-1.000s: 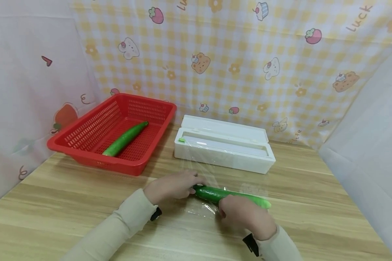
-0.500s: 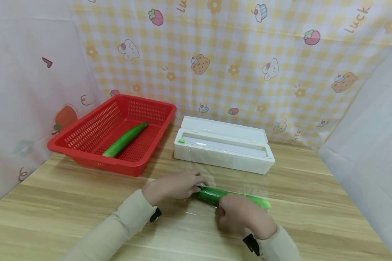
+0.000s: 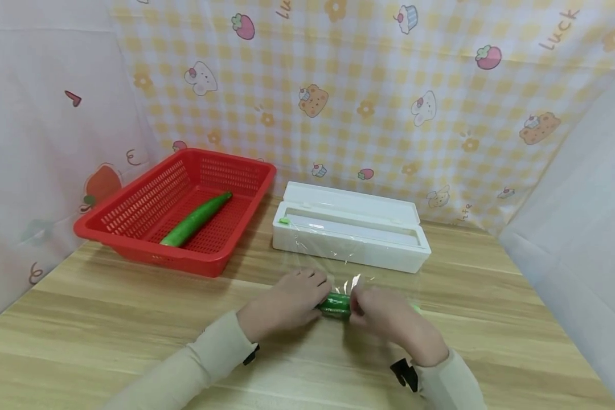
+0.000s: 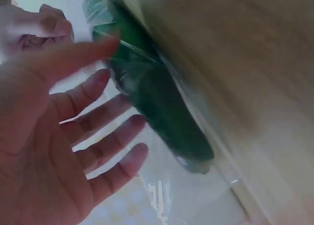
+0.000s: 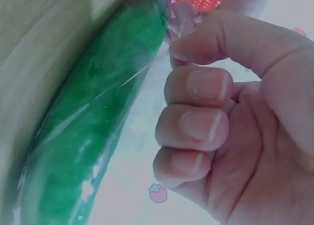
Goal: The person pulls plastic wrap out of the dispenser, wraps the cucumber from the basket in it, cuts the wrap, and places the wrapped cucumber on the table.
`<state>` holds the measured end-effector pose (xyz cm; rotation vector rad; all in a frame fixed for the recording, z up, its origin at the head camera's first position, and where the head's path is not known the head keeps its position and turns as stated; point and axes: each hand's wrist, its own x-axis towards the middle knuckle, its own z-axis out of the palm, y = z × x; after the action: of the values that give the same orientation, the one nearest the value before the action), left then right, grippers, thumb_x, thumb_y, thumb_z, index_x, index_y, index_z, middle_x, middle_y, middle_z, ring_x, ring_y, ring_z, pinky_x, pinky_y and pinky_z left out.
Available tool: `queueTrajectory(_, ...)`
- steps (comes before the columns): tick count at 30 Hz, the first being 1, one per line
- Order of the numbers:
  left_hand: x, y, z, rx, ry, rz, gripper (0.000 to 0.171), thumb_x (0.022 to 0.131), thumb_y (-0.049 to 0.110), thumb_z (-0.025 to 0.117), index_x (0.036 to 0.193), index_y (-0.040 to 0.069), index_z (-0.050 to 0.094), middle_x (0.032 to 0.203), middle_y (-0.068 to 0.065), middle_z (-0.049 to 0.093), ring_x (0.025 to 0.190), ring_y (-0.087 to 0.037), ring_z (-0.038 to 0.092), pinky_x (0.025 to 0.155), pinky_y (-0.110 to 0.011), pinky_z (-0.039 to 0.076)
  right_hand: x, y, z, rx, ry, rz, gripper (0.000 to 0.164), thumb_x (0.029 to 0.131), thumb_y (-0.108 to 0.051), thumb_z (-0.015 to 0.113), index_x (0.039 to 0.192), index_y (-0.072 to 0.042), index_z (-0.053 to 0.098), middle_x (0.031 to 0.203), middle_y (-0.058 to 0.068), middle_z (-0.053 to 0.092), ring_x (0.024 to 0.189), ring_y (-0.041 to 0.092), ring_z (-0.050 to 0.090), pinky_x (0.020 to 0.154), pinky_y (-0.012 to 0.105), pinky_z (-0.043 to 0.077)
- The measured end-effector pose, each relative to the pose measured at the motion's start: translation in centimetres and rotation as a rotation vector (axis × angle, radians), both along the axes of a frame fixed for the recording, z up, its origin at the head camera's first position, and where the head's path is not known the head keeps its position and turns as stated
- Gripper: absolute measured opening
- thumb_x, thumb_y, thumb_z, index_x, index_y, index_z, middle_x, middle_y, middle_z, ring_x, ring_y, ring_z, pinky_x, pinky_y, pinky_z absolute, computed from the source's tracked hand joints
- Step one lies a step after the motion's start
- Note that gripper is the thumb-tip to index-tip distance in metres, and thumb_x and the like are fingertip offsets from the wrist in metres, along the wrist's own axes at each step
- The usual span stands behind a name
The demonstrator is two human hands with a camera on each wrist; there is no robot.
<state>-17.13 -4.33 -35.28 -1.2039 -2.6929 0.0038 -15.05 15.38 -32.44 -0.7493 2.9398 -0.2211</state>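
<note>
A green cucumber [image 3: 335, 306] lies on the table, partly hidden behind both hands. Clear plastic wrap [image 3: 356, 281] runs from the white box to it; the right wrist view shows film lying tight over the cucumber [image 5: 93, 107]. My right hand [image 3: 392, 319] pinches an edge of the wrap between thumb and index finger, its other fingers curled, just above the cucumber. My left hand [image 3: 289, 302] is at the cucumber's left part; the left wrist view has its fingers [image 4: 105, 114] loosely extended and spread, with fingertips at the wrapped cucumber.
Behind the hands stands a white plastic wrap box [image 3: 351, 247], lid raised, a green slider [image 3: 284, 221] at its left end. At the left, a red basket [image 3: 215, 266] holds another cucumber [image 3: 197, 219]. A patterned cloth [image 3: 369, 114] hangs behind the table.
My right hand has moved from the cucumber's near side up and over it, bringing the wrap edge along. My left hand has shifted slightly right and nearer. The box and basket stay put.
</note>
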Motion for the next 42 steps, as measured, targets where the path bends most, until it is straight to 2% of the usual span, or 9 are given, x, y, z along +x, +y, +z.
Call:
queueTrajectory(3,-0.5,-0.1,-0.3,0.083,0.007,-0.019,0.012,0.085,0.024,0.066,0.089,0.017,0.057,0.094,0.004,0.059,0.091,-0.013,0.057,0.082,-0.028,0.048,-0.5,0.5,0.3,-0.061,-0.015,-0.012,0.005,0.083,-0.014,0.062,0.084,-0.011,0.058,0.068,-0.005,0.053,0.058,0.008,0.045,0.051,0.022,0.039)
queueTrajectory(6,-1.0,-0.2,-0.5,0.154,-0.067,-0.035,0.017,0.085,0.02,0.067,0.077,0.018,0.052,0.08,0.008,0.054,0.077,-0.008,0.052,0.069,-0.023,0.046,-0.9,1.6,0.6,-0.155,-0.069,-0.046,0.01,0.086,-0.015,0.061,0.09,-0.009,0.055,0.07,-0.001,0.05,0.06,0.011,0.045,0.053,0.024,0.039)
queueTrajectory(8,-1.4,-0.4,-0.7,0.202,-0.134,-0.042,0.019,0.084,0.017,0.068,0.075,0.019,0.051,0.074,0.009,0.051,0.072,-0.006,0.049,0.064,-0.02,0.043,-1.1,2.7,0.8,-0.178,-0.089,-0.072,0.018,0.084,-0.019,0.066,0.092,-0.008,0.054,0.078,0.002,0.052,0.069,0.014,0.049,0.061,0.028,0.043)
queueTrajectory(12,-1.8,-0.6,-0.6,0.281,-0.245,-0.049,0.021,0.084,0.011,0.067,0.075,0.018,0.05,0.069,0.01,0.047,0.068,-0.005,0.046,0.06,-0.018,0.039,-1.4,4.7,0.8,-0.12,-0.121,-0.088,0.036,0.072,-0.023,0.079,0.088,-0.007,0.051,0.094,0.004,0.05,0.088,0.02,0.047,0.078,0.038,0.044)
queueTrajectory(15,-1.9,-0.8,-0.6,0.31,-0.284,-0.056,0.018,0.085,0.009,0.066,0.077,0.017,0.051,0.07,0.01,0.048,0.069,-0.005,0.047,0.06,-0.017,0.04,-1.6,5.4,0.6,-0.078,-0.18,-0.079,0.041,0.066,-0.024,0.082,0.085,-0.009,0.049,0.092,0.003,0.047,0.087,0.021,0.044,0.077,0.036,0.041)
queueTrajectory(21,-2.0,-1.0,-0.5,0.324,-0.313,-0.041,0.009,0.086,0.009,0.065,0.083,0.014,0.058,0.076,0.009,0.058,0.072,-0.004,0.052,0.066,-0.019,0.046,-2.0,6.3,0.4,-0.161,-0.247,-0.011,0.023,0.074,-0.009,0.074,0.079,-0.008,0.051,0.085,0.001,0.052,0.081,0.016,0.047,0.071,0.031,0.042)
queueTrajectory(25,-2.1,-1.1,-0.5,0.362,-0.384,0.0,0.006,0.087,0.01,0.064,0.085,0.014,0.059,0.079,0.007,0.061,0.076,-0.005,0.056,0.069,-0.02,0.048,-2.5,7.8,0.2,-0.236,-0.257,-0.011,0.013,0.079,-0.004,0.066,0.079,-0.005,0.054,0.083,0.003,0.057,0.079,0.016,0.053,0.069,0.031,0.046)
queueTrajectory(32,-2.5,-1.5,-0.7,0.463,-0.388,0.068,0.01,0.086,0.017,0.066,0.08,0.015,0.058,0.071,0.008,0.055,0.067,-0.006,0.049,0.061,-0.021,0.043,-3.1,9.9,0.0,-0.309,-0.326,-0.043,0.011,0.088,-0.011,0.06,0.083,-0.003,0.054,0.08,0.003,0.057,0.072,0.013,0.05,0.061,0.025,0.043)
queueTrajectory(42,-2.9,-1.2,-0.6,0.526,-0.412,0.136,0.008,0.085,0.015,0.067,0.079,0.012,0.062,0.071,0.005,0.058,0.066,-0.008,0.049,0.06,-0.022,0.043,-3.2,10.0,0.0,-0.286,-0.267,-0.097,0.013,0.09,-0.012,0.057,0.082,-0.004,0.054,0.075,0.001,0.055,0.069,0.013,0.048,0.059,0.025,0.041)
